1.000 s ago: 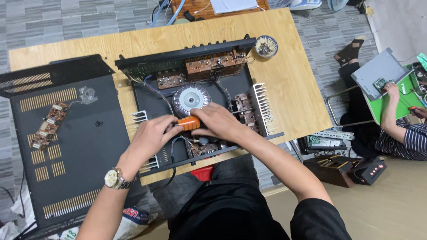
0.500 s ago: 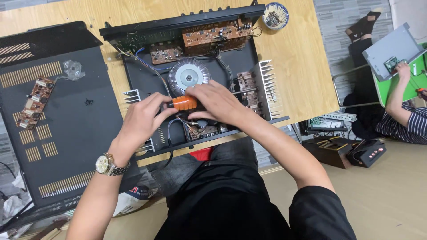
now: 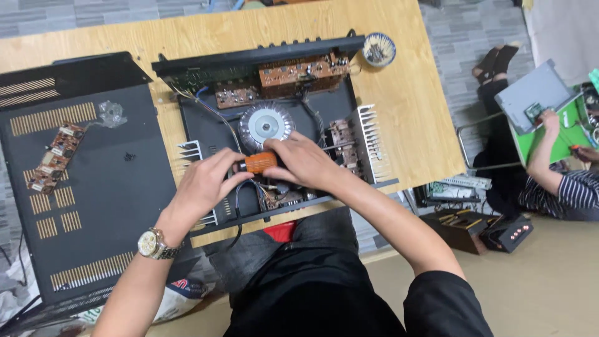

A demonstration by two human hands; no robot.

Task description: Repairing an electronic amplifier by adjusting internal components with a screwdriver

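Both hands, left hand [image 3: 206, 181] and right hand [image 3: 306, 163], are clamped on my orange screwdriver handle [image 3: 261, 162] at six o'clock of the round transformer [image 3: 267, 123] (amplifier chassis [image 3: 206, 128] already uncovered, black lid [image 3: 93, 187] aside at nine o'clock), boards still mounted.

Your only view comes from the camera on your head, looking almost straight down at the opened amplifier chassis [image 3: 274, 134] on the wooden table [image 3: 424, 125]. It sits high enough to take in the whole chassis, with its front panel toward the top of the frame and its near edge just above your lap. Left of the chassis the removed black cover [image 3: 81, 187] fills the frame to its edge. Right of the chassis the table ends and the floor shows, where another person [image 3: 555, 181] sits well apart. With only one view, no part of the scene is shared with a second.
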